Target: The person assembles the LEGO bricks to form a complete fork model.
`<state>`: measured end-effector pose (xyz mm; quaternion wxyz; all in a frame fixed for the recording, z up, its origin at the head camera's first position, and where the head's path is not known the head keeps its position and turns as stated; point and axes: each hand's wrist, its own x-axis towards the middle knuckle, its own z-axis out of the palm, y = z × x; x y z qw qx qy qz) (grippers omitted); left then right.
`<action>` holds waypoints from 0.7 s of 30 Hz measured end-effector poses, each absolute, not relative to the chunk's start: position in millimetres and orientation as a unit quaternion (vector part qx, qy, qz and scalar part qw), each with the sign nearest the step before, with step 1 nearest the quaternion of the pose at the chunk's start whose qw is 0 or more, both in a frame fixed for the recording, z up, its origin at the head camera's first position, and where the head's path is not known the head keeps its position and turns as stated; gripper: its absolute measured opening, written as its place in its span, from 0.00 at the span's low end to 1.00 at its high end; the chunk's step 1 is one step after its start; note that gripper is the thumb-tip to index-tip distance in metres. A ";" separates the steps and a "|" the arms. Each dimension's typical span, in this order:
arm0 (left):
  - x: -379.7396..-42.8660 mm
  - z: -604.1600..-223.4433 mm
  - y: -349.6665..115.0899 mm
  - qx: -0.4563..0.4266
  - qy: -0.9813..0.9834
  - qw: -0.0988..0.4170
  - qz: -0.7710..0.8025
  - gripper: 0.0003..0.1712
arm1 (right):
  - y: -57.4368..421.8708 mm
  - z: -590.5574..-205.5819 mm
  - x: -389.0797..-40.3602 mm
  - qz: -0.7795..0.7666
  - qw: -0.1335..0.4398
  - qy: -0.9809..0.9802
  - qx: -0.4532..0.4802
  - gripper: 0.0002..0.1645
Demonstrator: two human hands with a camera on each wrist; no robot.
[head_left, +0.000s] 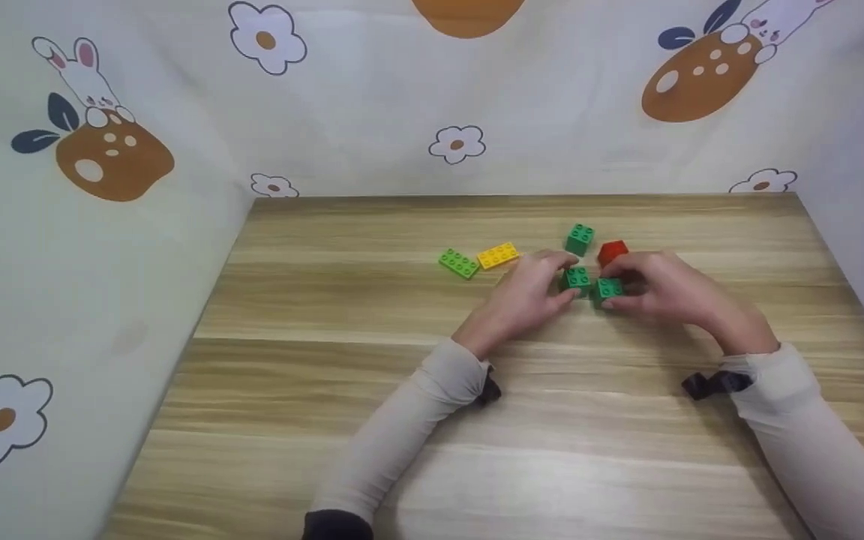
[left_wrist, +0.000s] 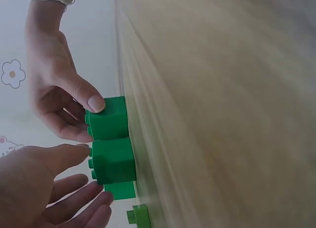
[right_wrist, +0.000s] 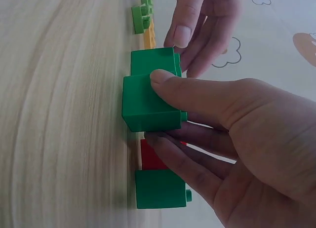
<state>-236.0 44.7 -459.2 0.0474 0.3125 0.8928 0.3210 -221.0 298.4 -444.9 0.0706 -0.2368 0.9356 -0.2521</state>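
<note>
In the head view my right hand [head_left: 664, 289] pinches a green toy brick [head_left: 608, 291] between thumb and fingers. Its thumb lies on the near face in the right wrist view. Another green brick [head_left: 576, 278] stands just left of it. My left hand [head_left: 529, 292] is around that one, thumb and fingers loosely parted; the left wrist view shows the thumb tip at the brick's studs [left_wrist: 92, 164]. Both bricks sit close to the wooden table and overlap in the wrist views. Beyond them are a third green brick [head_left: 580, 238] and a red brick [head_left: 613, 252], partly hidden by my right hand.
A yellow brick [head_left: 498, 256] and a light green brick [head_left: 459, 263] lie left of the hands. Low in the right wrist view stands one more green brick [right_wrist: 160, 188], near the red one. A patterned cloth [head_left: 357, 105] rises behind the wooden table [head_left: 312, 300].
</note>
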 end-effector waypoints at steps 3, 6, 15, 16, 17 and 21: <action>-236.4 -460.9 47.8 0.316 0.892 0.046 0.319 0.27 | 299.2 -445.2 -220.7 -0.251 0.071 0.936 -0.237 0.21; -237.2 -462.4 48.6 0.316 0.893 0.045 0.318 0.24 | 300.1 -445.1 -220.8 -0.251 0.070 0.936 -0.236 0.22; -235.4 -462.7 43.1 0.328 0.895 0.034 0.301 0.21 | 298.6 -446.8 -220.8 -0.247 0.077 0.936 -0.237 0.23; -234.2 -462.1 41.5 0.328 0.895 0.035 0.302 0.21 | 298.2 -446.3 -220.7 -0.249 0.076 0.936 -0.237 0.23; -233.2 -461.7 39.7 0.328 0.894 0.034 0.304 0.21 | 297.8 -445.8 -220.7 -0.250 0.074 0.936 -0.238 0.23; -228.9 -461.3 31.1 0.336 0.888 0.028 0.312 0.21 | 296.3 -441.8 -219.2 -0.266 0.066 0.931 -0.242 0.22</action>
